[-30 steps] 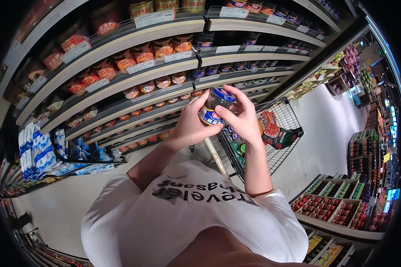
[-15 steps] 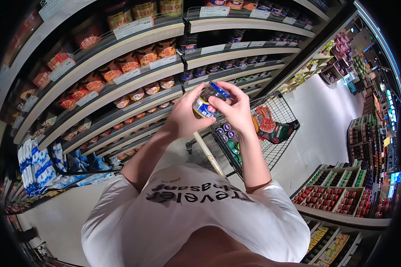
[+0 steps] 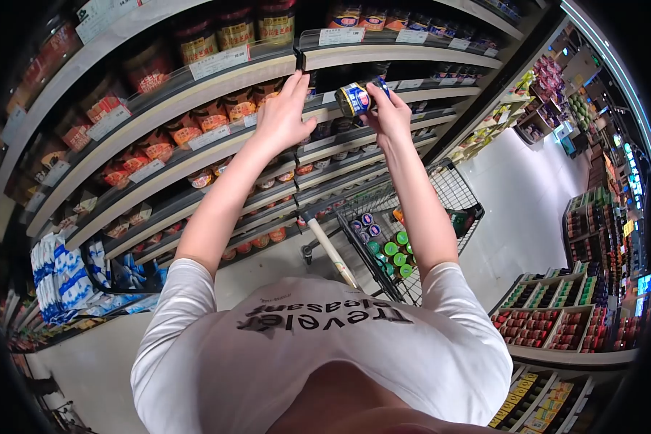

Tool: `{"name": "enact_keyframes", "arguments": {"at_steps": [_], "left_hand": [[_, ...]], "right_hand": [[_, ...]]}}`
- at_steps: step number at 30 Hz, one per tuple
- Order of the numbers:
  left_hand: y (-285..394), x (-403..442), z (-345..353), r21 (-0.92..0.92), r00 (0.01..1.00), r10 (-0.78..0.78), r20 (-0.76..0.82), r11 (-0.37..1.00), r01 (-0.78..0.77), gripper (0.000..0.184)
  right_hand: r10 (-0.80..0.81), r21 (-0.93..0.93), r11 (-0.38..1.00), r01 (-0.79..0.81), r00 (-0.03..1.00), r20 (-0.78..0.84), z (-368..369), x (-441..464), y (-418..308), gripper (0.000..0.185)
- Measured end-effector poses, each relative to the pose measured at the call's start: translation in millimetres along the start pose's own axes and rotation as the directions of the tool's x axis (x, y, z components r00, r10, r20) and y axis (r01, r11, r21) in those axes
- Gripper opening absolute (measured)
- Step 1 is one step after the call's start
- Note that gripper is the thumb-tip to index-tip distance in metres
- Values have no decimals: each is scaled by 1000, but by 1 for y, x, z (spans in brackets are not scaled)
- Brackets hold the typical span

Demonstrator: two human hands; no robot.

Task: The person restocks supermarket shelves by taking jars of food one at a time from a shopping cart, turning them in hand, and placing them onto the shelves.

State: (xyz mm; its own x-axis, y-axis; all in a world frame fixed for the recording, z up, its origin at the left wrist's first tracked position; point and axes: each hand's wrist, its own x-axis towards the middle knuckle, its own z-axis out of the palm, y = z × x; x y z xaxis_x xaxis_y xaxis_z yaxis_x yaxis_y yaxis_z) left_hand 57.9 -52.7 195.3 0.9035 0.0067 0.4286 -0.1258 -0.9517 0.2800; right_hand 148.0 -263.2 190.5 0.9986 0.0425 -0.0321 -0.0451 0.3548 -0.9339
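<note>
My right hand (image 3: 393,117) grips a glass jar (image 3: 354,100) with a blue and yellow label. The jar is tipped on its side in front of the shelf, its blue lid end partly covered by my fingers. My left hand (image 3: 285,116) reaches up with fingers stretched out and holds nothing. Its fingertips are at the shelf edge (image 3: 267,72), near the upright between two shelf sections; whether they touch it I cannot tell. Orange-labelled tubs (image 3: 211,116) stand left of this hand. Blue-labelled jars (image 3: 441,71) line the shelf beyond my right hand.
A wire shopping cart (image 3: 448,181) stands below my right arm, with green-lidded jars (image 3: 394,249) and blue-lidded jars (image 3: 367,218) inside. Its pale handle (image 3: 329,249) points toward me. Blue and white packs (image 3: 61,275) hang at left. Display bins (image 3: 550,318) fill the right side.
Both hands held the jar together before. My left hand has let go and moved up toward the shelf; my right hand has raised the jar toward the shelf and tilted it.
</note>
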Motion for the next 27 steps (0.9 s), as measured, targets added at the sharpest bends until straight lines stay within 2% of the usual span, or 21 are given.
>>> {"name": "enact_keyframes", "arguments": {"at_steps": [2,4,6,7,9,15,19,24,27], "left_hand": [[-3,8,-2,17,1000,15,0,1000,-15,89],[-9,13,-1,-14,998,48,-43,999,-49,81],[-14,20,1,-5,997,49,-60,999,-50,74],[-14,23,1,6,1000,14,-11,1000,-14,70],[-16,32,0,20,998,-18,60,1000,16,60],[-20,35,2,49,996,0,92,999,-5,57],[-20,38,-5,95,989,-22,147,995,8,57],[-17,38,-9,76,987,-24,157,997,13,56],[-17,39,-9,67,986,-30,163,998,20,56]], "right_hand": [[8,15,1000,-8,1000,7,3,20,5,25],[-58,-24,998,58,998,2,7,30,7,23],[70,-13,997,-70,996,-58,17,27,0,21],[114,25,993,-114,993,-10,17,32,2,23],[127,72,989,-126,992,-4,21,43,8,23],[126,214,967,-136,990,60,28,63,16,24],[95,197,975,-105,994,56,30,73,19,19],[88,173,980,-94,995,41,26,78,21,22],[90,163,980,-117,982,166,17,76,18,22]]}}
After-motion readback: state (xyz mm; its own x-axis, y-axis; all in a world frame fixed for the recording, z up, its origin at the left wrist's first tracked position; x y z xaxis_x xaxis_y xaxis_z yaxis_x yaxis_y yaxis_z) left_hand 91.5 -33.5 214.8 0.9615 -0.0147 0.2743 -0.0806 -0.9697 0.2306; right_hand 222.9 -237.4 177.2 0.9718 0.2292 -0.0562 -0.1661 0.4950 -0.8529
